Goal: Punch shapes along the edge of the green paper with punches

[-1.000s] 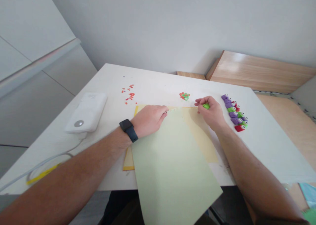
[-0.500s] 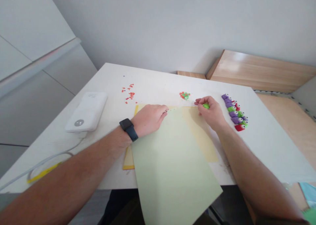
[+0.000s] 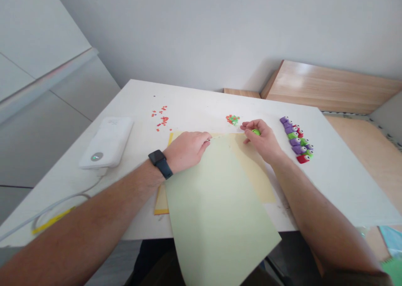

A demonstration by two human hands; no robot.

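A pale green sheet of paper (image 3: 216, 206) slopes from the tabletop down over the near edge towards my lap. My left hand (image 3: 190, 148), wearing a dark watch, is closed at the sheet's upper edge, its fingertips pinched there; a tiny dark spot shows between them. Nibbled-looking notches run along that edge. My right hand (image 3: 260, 137) curls around a small green paper punch (image 3: 256, 132), mostly covered by the fingers, just right of the sheet's top. Under the sheet lies a yellow paper pad (image 3: 256, 177).
Red-orange paper bits (image 3: 163, 120) lie scattered at back left, with a red and green heap (image 3: 233, 119) near my right hand. Several purple, green and red punches (image 3: 295, 142) stand clustered at right. A white power bank (image 3: 108, 141) with a cable sits on the left of the white table (image 3: 194, 106).
My right hand has shifted slightly left with the green punch, closer to the sheet's upper edge. My left hand stays at the sheet. The whole view has shifted a little.
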